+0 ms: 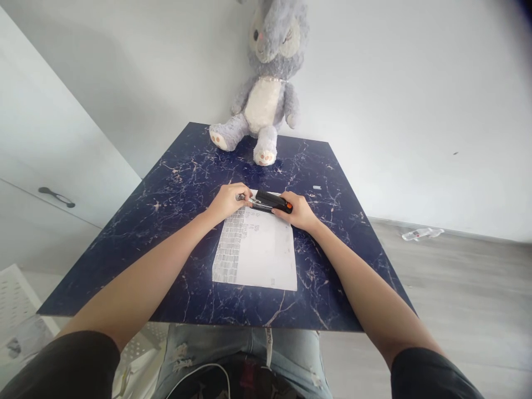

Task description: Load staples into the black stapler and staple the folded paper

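A black stapler point(268, 200) with an orange piece at its right end is held over the top of a printed sheet of paper point(268, 255). My right hand point(300, 211) is closed around the stapler's right end, thumb on the near side. At the other end, my left hand point(230, 200) pinches a metal part that sticks out of the stapler's left side. The fingers partly hide that metal part. Dense rows of print run down the left side of the paper, which lies flat on the dark blue marbled table point(166, 221).
A grey plush toy point(266, 100) sits at the table's far edge against the wall. A small whitish piece point(316, 187) lies right of my right hand. On the floor at right is a clear plastic bottle point(421, 234). A white cabinet point(50, 138) stands at left.
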`<state>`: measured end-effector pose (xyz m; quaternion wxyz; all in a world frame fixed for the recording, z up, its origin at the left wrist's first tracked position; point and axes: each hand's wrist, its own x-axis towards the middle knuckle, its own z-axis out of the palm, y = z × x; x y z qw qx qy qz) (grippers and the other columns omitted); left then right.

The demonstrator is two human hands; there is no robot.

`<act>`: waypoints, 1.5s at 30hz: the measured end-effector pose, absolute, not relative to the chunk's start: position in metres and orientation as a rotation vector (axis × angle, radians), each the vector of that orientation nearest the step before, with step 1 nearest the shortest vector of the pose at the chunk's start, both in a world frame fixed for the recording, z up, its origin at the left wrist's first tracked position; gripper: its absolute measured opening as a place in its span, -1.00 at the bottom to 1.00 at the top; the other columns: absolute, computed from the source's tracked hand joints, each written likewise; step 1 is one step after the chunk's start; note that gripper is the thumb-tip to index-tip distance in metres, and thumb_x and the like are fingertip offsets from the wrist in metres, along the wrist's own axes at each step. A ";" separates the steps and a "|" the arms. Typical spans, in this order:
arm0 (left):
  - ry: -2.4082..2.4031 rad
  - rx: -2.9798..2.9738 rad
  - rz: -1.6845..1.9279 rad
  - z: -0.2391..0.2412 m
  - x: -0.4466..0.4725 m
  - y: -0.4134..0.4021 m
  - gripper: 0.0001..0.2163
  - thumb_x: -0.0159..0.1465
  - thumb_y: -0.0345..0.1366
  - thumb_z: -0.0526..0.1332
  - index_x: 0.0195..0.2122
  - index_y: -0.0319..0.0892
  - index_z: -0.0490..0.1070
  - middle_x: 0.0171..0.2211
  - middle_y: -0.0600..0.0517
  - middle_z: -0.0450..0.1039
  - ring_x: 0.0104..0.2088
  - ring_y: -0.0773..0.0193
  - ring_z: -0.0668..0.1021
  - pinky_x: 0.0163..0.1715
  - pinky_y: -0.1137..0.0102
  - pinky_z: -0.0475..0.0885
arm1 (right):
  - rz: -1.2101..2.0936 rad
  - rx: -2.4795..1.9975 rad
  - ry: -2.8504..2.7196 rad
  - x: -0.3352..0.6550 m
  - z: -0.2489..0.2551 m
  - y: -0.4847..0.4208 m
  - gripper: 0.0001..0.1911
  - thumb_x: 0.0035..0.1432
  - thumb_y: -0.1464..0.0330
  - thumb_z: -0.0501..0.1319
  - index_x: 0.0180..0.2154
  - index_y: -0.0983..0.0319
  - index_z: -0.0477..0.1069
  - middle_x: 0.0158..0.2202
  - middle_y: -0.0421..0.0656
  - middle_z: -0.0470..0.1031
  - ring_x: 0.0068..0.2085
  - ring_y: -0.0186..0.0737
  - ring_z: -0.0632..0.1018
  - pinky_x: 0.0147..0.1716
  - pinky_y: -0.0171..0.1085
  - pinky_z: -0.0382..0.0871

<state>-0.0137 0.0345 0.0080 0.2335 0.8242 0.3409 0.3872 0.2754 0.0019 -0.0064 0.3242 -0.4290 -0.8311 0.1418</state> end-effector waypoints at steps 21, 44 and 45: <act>0.993 2.182 1.037 0.007 -0.014 0.035 -0.87 0.25 -0.28 0.45 -0.19 -0.09 0.57 -0.17 -0.01 0.72 -0.11 0.12 0.72 0.03 0.20 0.56 | 0.389 -1.131 -2.186 0.276 -0.007 0.003 -0.73 0.25 0.12 0.35 -0.19 0.16 0.45 -0.29 -0.12 0.54 -0.29 -0.11 0.50 -0.25 -0.13 0.38; 0.974 2.179 1.031 0.007 -0.015 0.038 -0.84 0.22 -0.31 0.48 -0.20 -0.11 0.57 -0.17 0.01 0.72 -0.12 0.14 0.72 0.00 0.22 0.53 | 0.396 -1.104 -2.193 0.277 -0.008 0.003 -0.74 0.27 0.16 0.36 -0.16 0.18 0.45 -0.27 -0.12 0.53 -0.27 -0.13 0.50 -0.24 -0.16 0.35; 0.973 2.178 1.024 0.007 -0.015 0.037 -0.84 0.22 -0.30 0.48 -0.20 -0.11 0.57 -0.17 0.01 0.72 -0.12 0.14 0.73 0.00 0.22 0.53 | 0.396 -1.102 -2.193 0.277 -0.008 0.003 -0.74 0.27 0.15 0.36 -0.16 0.18 0.45 -0.27 -0.12 0.53 -0.27 -0.12 0.50 -0.24 -0.16 0.35</act>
